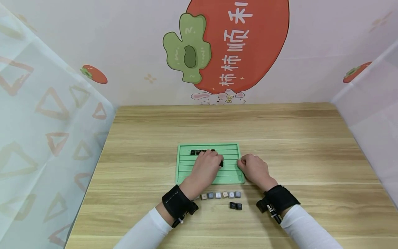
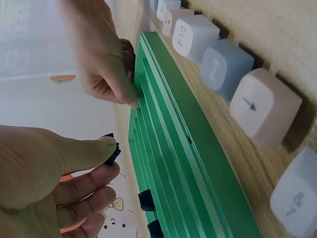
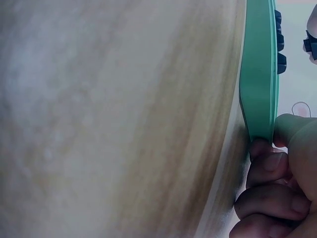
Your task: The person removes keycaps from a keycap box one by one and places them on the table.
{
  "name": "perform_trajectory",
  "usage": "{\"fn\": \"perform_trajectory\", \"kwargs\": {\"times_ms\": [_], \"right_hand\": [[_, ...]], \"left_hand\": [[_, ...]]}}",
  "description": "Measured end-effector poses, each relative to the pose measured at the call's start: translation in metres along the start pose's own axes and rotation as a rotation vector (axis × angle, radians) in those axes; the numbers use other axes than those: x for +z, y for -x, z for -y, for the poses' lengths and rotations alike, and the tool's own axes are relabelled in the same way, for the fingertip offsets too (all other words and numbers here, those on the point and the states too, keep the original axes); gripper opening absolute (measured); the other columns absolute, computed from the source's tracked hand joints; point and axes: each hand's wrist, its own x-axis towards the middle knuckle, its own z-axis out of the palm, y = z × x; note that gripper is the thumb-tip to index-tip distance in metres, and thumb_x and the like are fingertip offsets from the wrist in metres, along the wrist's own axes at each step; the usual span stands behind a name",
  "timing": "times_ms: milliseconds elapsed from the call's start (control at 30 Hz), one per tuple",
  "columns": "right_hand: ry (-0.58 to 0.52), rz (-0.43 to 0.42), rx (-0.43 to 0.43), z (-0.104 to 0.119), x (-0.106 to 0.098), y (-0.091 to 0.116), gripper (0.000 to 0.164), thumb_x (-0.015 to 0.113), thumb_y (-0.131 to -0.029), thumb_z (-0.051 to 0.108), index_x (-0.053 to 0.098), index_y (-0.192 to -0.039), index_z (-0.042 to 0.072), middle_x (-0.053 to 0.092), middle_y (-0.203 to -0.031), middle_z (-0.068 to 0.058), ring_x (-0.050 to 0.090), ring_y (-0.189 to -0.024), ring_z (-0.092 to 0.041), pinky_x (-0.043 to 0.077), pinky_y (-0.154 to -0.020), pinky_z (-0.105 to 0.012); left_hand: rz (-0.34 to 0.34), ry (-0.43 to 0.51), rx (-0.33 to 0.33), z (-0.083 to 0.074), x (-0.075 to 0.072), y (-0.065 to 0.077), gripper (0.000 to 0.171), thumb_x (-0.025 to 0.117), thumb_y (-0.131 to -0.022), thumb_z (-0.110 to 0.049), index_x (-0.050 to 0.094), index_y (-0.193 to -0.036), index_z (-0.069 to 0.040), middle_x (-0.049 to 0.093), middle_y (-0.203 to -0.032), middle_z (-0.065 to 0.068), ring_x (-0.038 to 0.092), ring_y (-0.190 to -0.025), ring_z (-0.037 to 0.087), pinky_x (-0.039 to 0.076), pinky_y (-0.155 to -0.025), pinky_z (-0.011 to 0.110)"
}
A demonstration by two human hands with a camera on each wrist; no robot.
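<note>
A green ridged tray [image 1: 230, 173] lies on the table, with several black keycaps [image 1: 193, 152] in a row near its far edge. My left hand [image 1: 205, 167] is over the tray and partly hides that row. In the left wrist view, its thumb and index finger pinch a black keycap [image 2: 113, 151] held above the ridges, the other fingers loosely bent. At the tray's right edge, my right hand [image 1: 255, 170] grips the rim. The right wrist view shows its thumb on top of the tray's corner [image 3: 260, 126] and curled fingers beneath or against the side.
Between the tray and me runs a row of grey, white and beige keycaps [image 1: 218, 195], its left end hidden by my left wrist. Two black keycaps [image 1: 235, 206] sit closer to me. A printed cloth [image 1: 133, 52] stands behind the wooden table [image 1: 311, 145] and at both sides.
</note>
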Motion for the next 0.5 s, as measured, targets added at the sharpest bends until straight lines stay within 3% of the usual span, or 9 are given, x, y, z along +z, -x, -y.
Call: {"fn": "perform_trajectory", "kwargs": {"times_ms": [300, 500], "right_hand": [[0.003, -0.018, -0.020, -0.001, 0.001, 0.000, 0.046, 0.053, -0.091, 0.026, 0.033, -0.051, 0.016, 0.024, -0.048, 0.006, 0.027, -0.042, -0.011, 0.019, -0.042, -0.025], [0.000, -0.017, -0.017, -0.001, 0.001, 0.001, 0.046, 0.053, -0.092, 0.026, 0.032, -0.052, 0.016, 0.023, -0.048, 0.006, 0.026, -0.043, -0.011, 0.018, -0.043, -0.025]], "left_hand": [[-0.008, 0.001, 0.013, -0.006, -0.004, 0.005, 0.016, 0.072, -0.079, -0.026, 0.071, -0.093, -0.018, 0.065, -0.086, -0.004, 0.053, -0.078, 0.014, 0.037, -0.064, 0.027], [-0.026, -0.001, 0.037, -0.011, -0.008, 0.009, 0.017, 0.074, -0.077, -0.026, 0.072, -0.092, -0.018, 0.066, -0.086, -0.004, 0.054, -0.078, 0.014, 0.040, -0.065, 0.027]]}}
